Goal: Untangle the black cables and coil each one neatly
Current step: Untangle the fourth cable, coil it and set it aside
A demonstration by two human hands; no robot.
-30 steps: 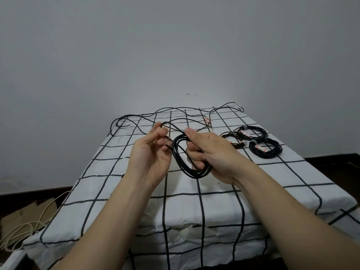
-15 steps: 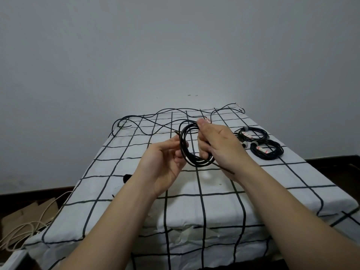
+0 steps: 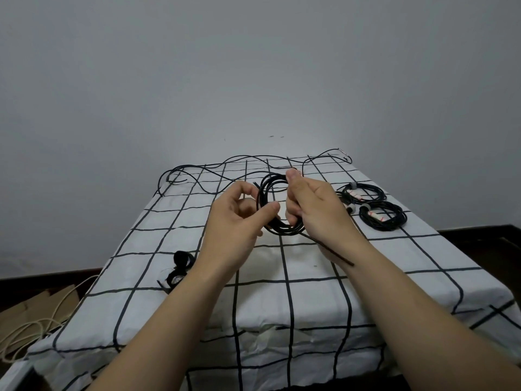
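Plainly, the right hand (image 3: 313, 204) sits just right of the frame's centre, its fingers curled round the right side of a black cable coil (image 3: 284, 231), thumb tip up at the top of the loops. The left hand (image 3: 236, 221), just left of it, has its fingers curled and its thumb laid across the coil's left strands, pinching them there. The coil is held upright above the cloth between the two hands (several turns, bunched close). One loose tail (image 3: 335, 253) runs from the bottom of the coil down and to the right across the right wrist; a short end pokes up beside the left forefinger.

Under the hands lies a white cloth with a black grid (image 3: 282, 292), covering a table that fills the lower half of the frame. At its far edge, above the hands, a loose black cable (image 3: 239, 157) wanders from side to side in open curves. To the right of the right hand, two finished coils lie flat on the cloth: the farther coil (image 3: 375, 189) and, just below it, the nearer coil (image 3: 394, 222), each with a pale tag. Left of the left forearm lies a black strap (image 3: 180, 259). At lower left, off the table, a cream cord (image 3: 28, 331) rests on the floor near some cardboard (image 3: 36, 303).
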